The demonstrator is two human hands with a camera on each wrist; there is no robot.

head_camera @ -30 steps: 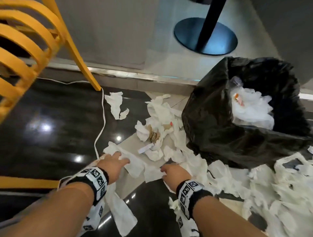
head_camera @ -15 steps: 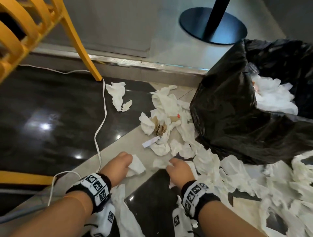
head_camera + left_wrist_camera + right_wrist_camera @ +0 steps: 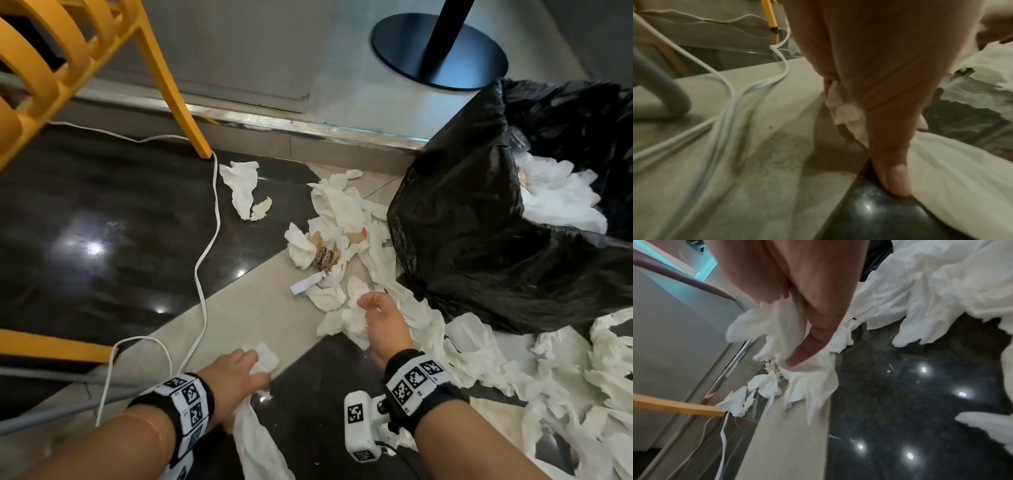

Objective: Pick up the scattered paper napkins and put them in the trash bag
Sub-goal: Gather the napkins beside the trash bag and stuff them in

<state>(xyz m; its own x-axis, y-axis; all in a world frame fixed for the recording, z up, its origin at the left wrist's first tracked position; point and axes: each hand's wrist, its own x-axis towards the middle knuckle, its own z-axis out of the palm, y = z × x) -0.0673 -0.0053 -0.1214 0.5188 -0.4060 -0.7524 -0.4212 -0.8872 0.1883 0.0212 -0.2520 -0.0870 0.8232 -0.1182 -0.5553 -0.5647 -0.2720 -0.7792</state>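
White paper napkins [image 3: 337, 219] lie scattered over the floor beside an open black trash bag [image 3: 472, 240] that holds more white napkins [image 3: 555, 202]. My left hand [image 3: 239, 377] is low on the floor and grips a crumpled napkin [image 3: 265, 358], and its thumb [image 3: 894, 178] presses down beside a long napkin [image 3: 257, 445]. My right hand [image 3: 380, 318] is lifted a little and holds a bunch of napkins [image 3: 356, 320]; in the right wrist view the napkin bunch [image 3: 781, 331] hangs from curled fingers [image 3: 813, 340].
A yellow chair [image 3: 68, 65] stands at the left, one leg [image 3: 178, 99] near a lone napkin [image 3: 241, 185]. A white cable [image 3: 205, 246] snakes over the dark tiles. A black table base [image 3: 438, 51] sits beyond a metal threshold [image 3: 274, 123]. More napkins [image 3: 565, 383] cover the floor at right.
My right hand has lifted off the floor with a bunch of napkins. My left hand has pulled back toward me with its crumpled napkin and reached the long napkin.
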